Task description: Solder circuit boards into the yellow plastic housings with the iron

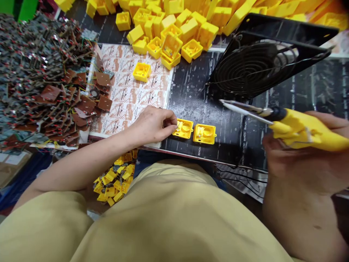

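Note:
My left hand [156, 124] is closed at the left end of a small yellow plastic case half [185, 128] on the bench, thumb and forefinger pinched on its edge. Whether a small part is also between these fingertips is hidden. Just to the right lies a second yellow case half [204, 134], open side up, with a round grille inside. My right hand [302, 160] is wrapped around a yellow soldering gun [305, 131]. Its metal tip and a white tube beside it point left, above the black bench surface and right of both case halves.
A black fan [248, 69] with a wire guard stands tilted at the back right. Yellow cases [188, 31] are heaped along the back, one [142, 72] apart. Wired circuit boards [49, 80] are piled at left. More yellow pieces [117, 182] lie below the bench edge.

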A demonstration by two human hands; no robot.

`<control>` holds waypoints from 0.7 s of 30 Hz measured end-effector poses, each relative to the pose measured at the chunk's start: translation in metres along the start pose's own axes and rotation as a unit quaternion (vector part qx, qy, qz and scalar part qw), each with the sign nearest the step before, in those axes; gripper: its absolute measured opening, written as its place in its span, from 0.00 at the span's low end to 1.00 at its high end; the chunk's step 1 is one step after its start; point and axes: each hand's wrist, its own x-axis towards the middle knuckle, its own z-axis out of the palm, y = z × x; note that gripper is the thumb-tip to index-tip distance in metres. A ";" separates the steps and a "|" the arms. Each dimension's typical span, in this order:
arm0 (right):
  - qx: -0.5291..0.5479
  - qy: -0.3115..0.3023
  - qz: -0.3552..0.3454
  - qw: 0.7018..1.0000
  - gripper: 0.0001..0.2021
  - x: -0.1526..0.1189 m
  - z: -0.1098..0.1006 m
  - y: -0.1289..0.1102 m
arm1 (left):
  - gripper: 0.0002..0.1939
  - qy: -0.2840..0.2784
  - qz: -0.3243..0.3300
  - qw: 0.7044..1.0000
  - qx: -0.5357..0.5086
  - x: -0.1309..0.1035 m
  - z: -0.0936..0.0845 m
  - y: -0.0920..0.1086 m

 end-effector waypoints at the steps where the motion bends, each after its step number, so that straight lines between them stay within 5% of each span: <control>1: 0.009 0.013 0.003 1.000 0.22 -0.004 0.005 -0.004 | 0.05 0.001 -0.006 1.000 -0.006 0.001 -0.001 0.000; 3: -0.012 -0.009 -0.019 1.000 0.13 -0.013 0.011 -0.012 | 0.05 -0.001 -0.021 1.000 -0.005 0.004 -0.003 0.001; 5: -0.093 -0.108 -0.089 0.986 0.17 -0.019 0.009 -0.020 | 0.05 -0.011 -0.032 0.999 0.009 0.007 -0.006 0.003; 8: -0.173 -0.286 -0.228 0.914 0.23 -0.019 0.000 -0.030 | 0.05 -0.024 -0.034 0.999 0.032 0.012 -0.010 0.007; 10: -0.190 -0.355 -0.278 0.872 0.17 -0.016 -0.002 -0.035 | 0.05 -0.034 -0.031 0.998 0.040 0.015 -0.012 0.008; 14: -0.245 -0.386 -0.236 0.858 0.02 -0.015 0.007 -0.043 | 0.05 -0.064 -0.030 0.996 0.053 0.023 -0.016 0.011; 21: -0.281 -0.431 -0.268 0.815 0.04 -0.013 0.010 -0.044 | 0.06 -0.091 -0.039 0.991 0.086 0.029 -0.021 0.015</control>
